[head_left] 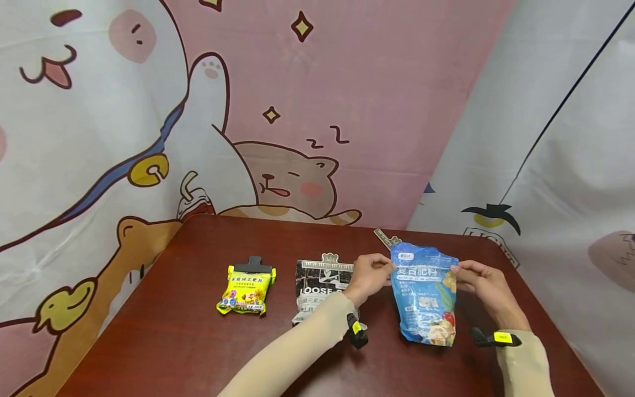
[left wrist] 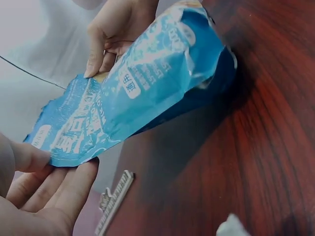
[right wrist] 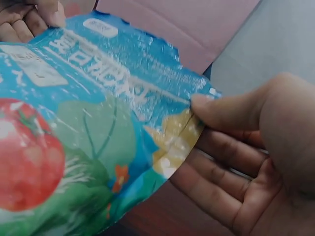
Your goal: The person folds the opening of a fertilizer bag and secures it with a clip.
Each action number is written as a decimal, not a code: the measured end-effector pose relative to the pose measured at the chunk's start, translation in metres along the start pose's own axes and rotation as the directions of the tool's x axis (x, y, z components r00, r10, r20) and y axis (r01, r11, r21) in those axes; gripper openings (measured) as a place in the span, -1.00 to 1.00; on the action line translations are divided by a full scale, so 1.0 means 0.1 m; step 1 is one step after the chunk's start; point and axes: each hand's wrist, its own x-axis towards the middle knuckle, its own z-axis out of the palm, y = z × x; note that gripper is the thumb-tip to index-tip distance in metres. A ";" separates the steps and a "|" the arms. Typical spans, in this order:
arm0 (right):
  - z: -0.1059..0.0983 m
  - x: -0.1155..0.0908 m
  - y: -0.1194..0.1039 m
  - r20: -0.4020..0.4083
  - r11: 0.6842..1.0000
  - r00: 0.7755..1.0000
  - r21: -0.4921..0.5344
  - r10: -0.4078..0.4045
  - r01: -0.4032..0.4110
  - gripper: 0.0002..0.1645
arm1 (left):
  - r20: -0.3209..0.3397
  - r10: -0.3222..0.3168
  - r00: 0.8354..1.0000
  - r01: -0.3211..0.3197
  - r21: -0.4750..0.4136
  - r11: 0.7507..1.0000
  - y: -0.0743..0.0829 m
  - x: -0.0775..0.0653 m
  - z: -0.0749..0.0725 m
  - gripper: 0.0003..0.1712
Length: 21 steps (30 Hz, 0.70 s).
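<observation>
A blue fertilizer bag [head_left: 424, 298] with vegetable pictures stands upright on the table, its torn top edge unclipped. My left hand [head_left: 369, 278] pinches the bag's upper left edge between thumb and fingers, also plain in the left wrist view. On the opposite edge my right hand [head_left: 488, 286] pinches the upper right corner, thumb in front and fingers behind, as the right wrist view shows. Behind the bag lies a metal ruler-marked clip [head_left: 386, 238], which shows whole in the left wrist view [left wrist: 114, 202].
Left of the blue bag lies a black and grey bag [head_left: 317, 286] under a metal clip [head_left: 327, 263], partly hidden by my left arm. Farther left is a small yellow bag [head_left: 245, 292] with a black clip [head_left: 254, 266]. A printed cloth [head_left: 377, 82] hangs behind the brown table [head_left: 188, 342].
</observation>
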 end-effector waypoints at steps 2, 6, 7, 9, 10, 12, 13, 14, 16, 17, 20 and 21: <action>-0.01 -0.01 -0.02 -0.010 1.000 1.000 0.016 -0.023 0.023 -0.37 | 0.012 0.029 1.000 -0.029 -0.014 0.999 0.03 -0.02 -0.02 -0.88; -0.03 -0.04 -0.06 -0.036 0.994 0.994 0.054 -0.098 0.100 -0.47 | 0.023 0.071 0.997 -0.070 -0.033 0.997 0.08 -0.05 -0.07 -0.89; -0.03 -0.05 -0.07 -0.045 0.991 0.992 0.059 -0.120 0.123 -0.49 | 0.024 0.078 0.997 -0.077 -0.034 0.996 0.09 -0.06 -0.09 -0.89; -0.02 -0.06 -0.10 -0.062 0.985 0.985 0.056 -0.160 0.164 -0.53 | 0.023 0.090 0.996 -0.089 -0.035 0.995 0.11 -0.07 -0.12 -0.89; -0.02 -0.05 -0.11 -0.069 0.982 0.981 0.052 -0.179 0.183 -0.55 | 0.022 0.098 0.995 -0.097 -0.030 0.995 0.12 -0.07 -0.13 -0.89; -0.02 -0.06 -0.13 -0.082 0.977 0.975 0.038 -0.206 0.210 -0.58 | 0.020 0.110 0.994 -0.110 -0.017 0.994 0.13 -0.08 -0.16 -0.88; -0.01 -0.07 -0.14 -0.087 0.974 0.972 0.033 -0.219 0.222 -0.59 | 0.021 0.116 0.993 -0.116 -0.012 0.993 0.13 -0.08 -0.17 -0.88; -0.01 -0.08 -0.16 -0.091 0.972 0.968 0.024 -0.232 0.235 -0.60 | 0.020 0.122 0.992 -0.122 -0.006 0.992 0.14 -0.09 -0.18 -0.88; -0.01 -0.10 -0.18 -0.098 0.965 0.960 0.009 -0.261 0.263 -0.61 | 0.021 0.140 0.990 -0.140 -0.001 0.990 0.14 -0.10 -0.20 -0.88; -0.01 -0.11 -0.18 -0.103 0.962 0.957 -0.001 -0.272 0.273 -0.61 | 0.022 0.148 0.989 -0.148 -0.003 0.989 0.14 -0.11 -0.20 -0.88; -0.03 -0.15 -0.20 -0.123 0.953 0.945 -0.016 -0.302 0.302 -0.63 | 0.035 0.198 0.979 -0.198 -0.003 0.980 0.16 -0.12 -0.21 -0.87; -0.05 -0.16 -0.21 -0.127 0.949 0.940 -0.017 -0.315 0.316 -0.65 | 0.040 0.218 0.975 -0.218 -0.002 0.976 0.16 -0.12 -0.22 -0.87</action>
